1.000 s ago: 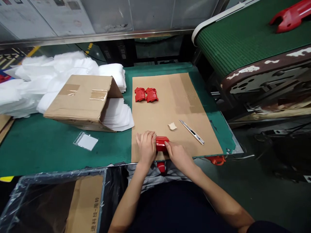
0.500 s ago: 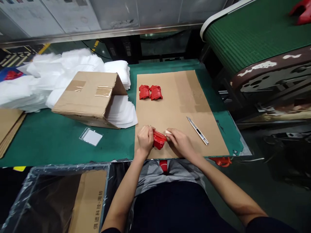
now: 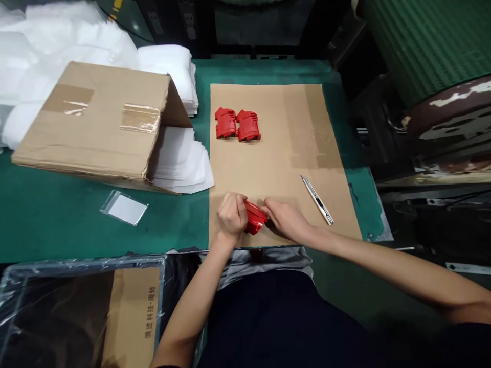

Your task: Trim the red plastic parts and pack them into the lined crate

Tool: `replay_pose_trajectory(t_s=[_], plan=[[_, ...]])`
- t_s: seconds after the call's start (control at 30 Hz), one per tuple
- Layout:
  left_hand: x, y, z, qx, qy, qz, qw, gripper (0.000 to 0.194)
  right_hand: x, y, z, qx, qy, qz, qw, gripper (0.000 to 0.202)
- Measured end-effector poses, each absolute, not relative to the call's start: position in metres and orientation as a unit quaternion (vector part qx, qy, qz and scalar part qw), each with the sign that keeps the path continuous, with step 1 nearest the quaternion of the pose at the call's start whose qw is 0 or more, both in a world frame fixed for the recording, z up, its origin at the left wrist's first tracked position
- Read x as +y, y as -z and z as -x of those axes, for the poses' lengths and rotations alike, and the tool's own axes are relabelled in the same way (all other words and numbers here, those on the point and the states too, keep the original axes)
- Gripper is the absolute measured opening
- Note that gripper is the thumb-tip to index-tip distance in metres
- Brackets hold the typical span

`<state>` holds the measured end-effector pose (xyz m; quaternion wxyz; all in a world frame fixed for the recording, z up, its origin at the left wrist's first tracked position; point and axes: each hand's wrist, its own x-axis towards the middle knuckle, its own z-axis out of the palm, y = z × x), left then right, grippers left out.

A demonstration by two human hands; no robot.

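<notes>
Red part between both hands, near edge of the bench

Left: a cardboard box (image 3: 103, 112) lies on the green bench (image 3: 180, 225), thin white sheets (image 3: 184, 163) sticking out of its open right side; a small clear bag (image 3: 127, 208) lies in front. Centre: two red pieces (image 3: 225, 123) sit side by side at the back of a brown cardboard sheet (image 3: 268, 168). Nearer, the left hand (image 3: 232, 214) is closed around the left end of the red part (image 3: 254, 217), over the sheet's front. The right hand (image 3: 286, 220) has bent fingers, tips at the part's right end; cannot tell how far open, or whether something small is pinched.

Judgement: a firm left grip and light right fingertip pressure should limit twisting. Right: knife (image 3: 317, 200) lies near the forearm; best avoid brushing it.
</notes>
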<state>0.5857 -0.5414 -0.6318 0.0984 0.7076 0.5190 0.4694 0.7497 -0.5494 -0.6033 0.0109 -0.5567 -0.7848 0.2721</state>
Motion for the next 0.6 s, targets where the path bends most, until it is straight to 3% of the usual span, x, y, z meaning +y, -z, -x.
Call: replay_pose_trajectory(t_s=[0.6], plan=[[-0.5398,0.6378,-0.5818,0.471,-0.494,-0.725,0.099,0.031,-0.5530,0.6094,-0.7470,-0.791,-0.241,0.562,0.018,0.026]])
